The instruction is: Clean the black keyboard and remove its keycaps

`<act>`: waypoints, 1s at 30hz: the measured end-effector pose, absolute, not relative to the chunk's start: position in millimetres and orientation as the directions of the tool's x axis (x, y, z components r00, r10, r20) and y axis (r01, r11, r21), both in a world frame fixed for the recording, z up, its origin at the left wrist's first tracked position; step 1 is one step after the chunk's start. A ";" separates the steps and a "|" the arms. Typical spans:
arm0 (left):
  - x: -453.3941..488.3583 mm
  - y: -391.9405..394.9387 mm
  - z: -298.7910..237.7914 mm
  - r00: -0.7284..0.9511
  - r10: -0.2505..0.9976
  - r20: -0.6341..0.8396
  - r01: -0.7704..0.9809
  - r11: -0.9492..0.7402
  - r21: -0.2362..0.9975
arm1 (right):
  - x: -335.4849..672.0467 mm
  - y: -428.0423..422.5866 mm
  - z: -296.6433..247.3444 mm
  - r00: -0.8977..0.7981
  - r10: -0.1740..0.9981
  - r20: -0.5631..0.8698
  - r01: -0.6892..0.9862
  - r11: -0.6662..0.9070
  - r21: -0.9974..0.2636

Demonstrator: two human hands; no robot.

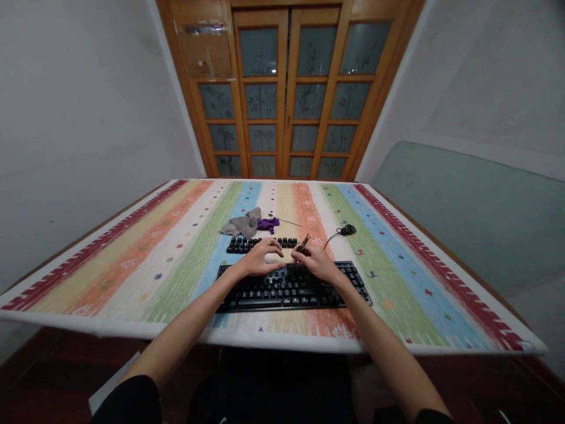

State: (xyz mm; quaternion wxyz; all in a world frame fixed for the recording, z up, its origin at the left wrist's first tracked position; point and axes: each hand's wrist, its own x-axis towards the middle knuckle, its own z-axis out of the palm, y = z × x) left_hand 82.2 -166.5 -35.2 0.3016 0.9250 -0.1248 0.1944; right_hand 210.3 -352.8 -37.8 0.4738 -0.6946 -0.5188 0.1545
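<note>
A black keyboard (282,299) lies near the table's front edge, with some keycaps off its upper part. My left hand (260,259) rests over the keyboard's upper left edge. Its fingers are curved and apart from the thumb, and nothing shows between them. Close to the keyboard's upper middle, my right hand (318,262) is closed on a small dark tool (303,242) with a pointed upper end; its exact kind is unclear. Loose black keycaps (241,245) stand in rows behind the keyboard, partly hidden by my left hand.
Behind the keycaps lie a grey cloth (242,225), a purple cloth (267,225) and a thin dark rod (290,222). A coiled black cable (346,229) sits to the right. The striped tablecloth (176,265) covers the table. Wooden glass doors (286,88) stand beyond.
</note>
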 end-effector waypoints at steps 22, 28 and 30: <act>93.9 -176.9 -29.6 0.901 -0.198 0.385 -0.391 -0.754 0.528 | 205.1 -360.1 -35.9 0.442 0.821 0.361 0.656 -0.021 -0.755; 96.8 -175.0 -30.1 0.910 -0.087 0.406 -0.352 -0.680 0.643 | 203.1 -366.8 -39.4 0.524 0.763 0.378 0.569 0.017 -0.822; 98.5 -174.1 -32.3 0.915 -0.037 0.402 -0.325 -0.659 0.678 | 202.1 -367.3 -39.8 0.561 0.736 0.379 0.533 0.029 -0.846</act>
